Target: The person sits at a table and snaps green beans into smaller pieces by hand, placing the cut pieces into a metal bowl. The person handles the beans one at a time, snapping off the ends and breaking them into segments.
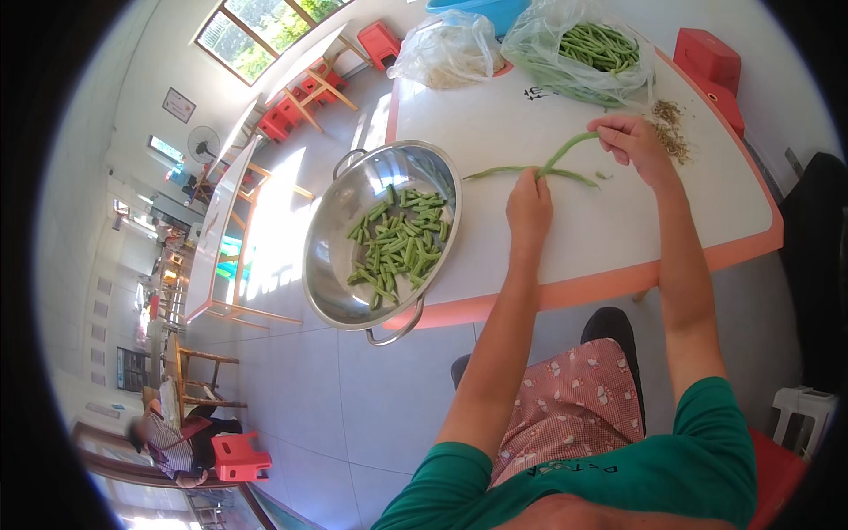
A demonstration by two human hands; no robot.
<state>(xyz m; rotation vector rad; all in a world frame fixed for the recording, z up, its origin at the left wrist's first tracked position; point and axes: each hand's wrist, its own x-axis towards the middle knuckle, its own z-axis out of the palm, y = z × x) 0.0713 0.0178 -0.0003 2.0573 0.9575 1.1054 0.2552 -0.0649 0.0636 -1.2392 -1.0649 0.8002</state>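
My left hand [529,204] is closed around several long green beans [503,171] above the white tabletop. One bean arcs up from it to my right hand [626,140], whose fingertips pinch its far end. Left of my hands, a two-handled stainless steel basin [324,265] holds many short pieces of green bean [404,246] and tips over the table's edge. A small bean scrap [603,175] lies on the table below my right hand.
At the table's far side stand a clear plastic bag of whole beans [599,50], another filled plastic bag [450,53] and a blue basin [487,12]. Brown scraps [670,132] lie beside my right hand. A person sits far off at lower left [169,440].
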